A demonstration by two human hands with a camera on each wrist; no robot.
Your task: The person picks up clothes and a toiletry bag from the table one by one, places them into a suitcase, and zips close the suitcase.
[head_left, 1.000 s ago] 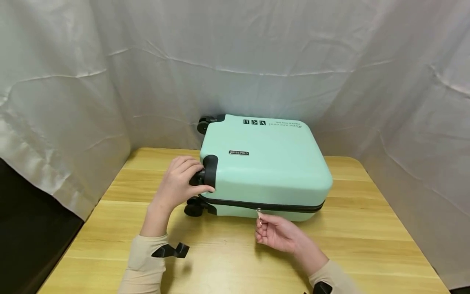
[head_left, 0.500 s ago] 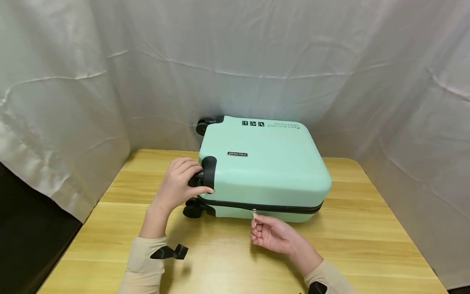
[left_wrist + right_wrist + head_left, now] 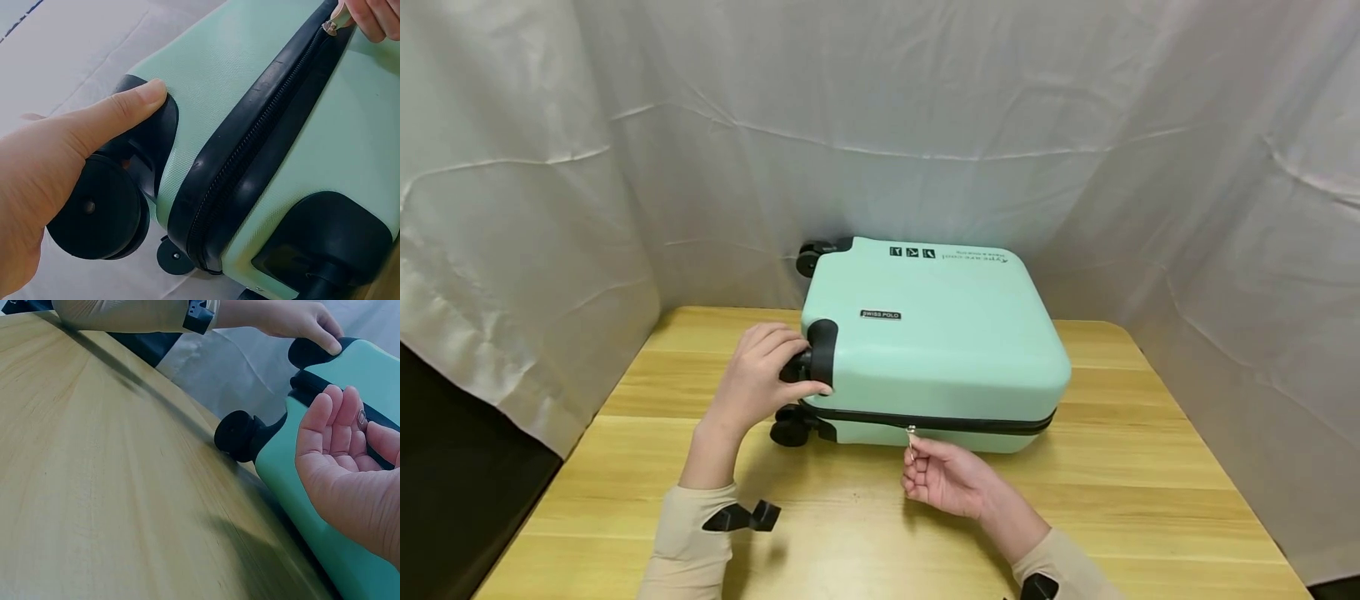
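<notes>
A mint green suitcase [image 3: 940, 333] lies flat on the table, its wheels toward the left. My left hand [image 3: 756, 375] grips the black wheel and corner guard at its near left corner; in the left wrist view the thumb of that hand [image 3: 56, 162] presses on the black corner guard [image 3: 164, 119]. At the front side, my right hand [image 3: 951, 479] pinches the metal zipper pull [image 3: 912, 430] between thumb and curled fingers. The black zipper [image 3: 250, 128] runs between the two shells, and its teeth look joined between the left corner and the pull.
The wooden table [image 3: 1150, 467] extends in front of the suitcase and to both sides. Pale grey cloth [image 3: 880, 108] hangs behind it and at both sides. A lower black wheel [image 3: 790, 427] stands out close below my left hand.
My right hand has moved left along the suitcase's front seam with the zipper pull. My left hand keeps its grip on the corner, and the whole head view has shifted slightly.
</notes>
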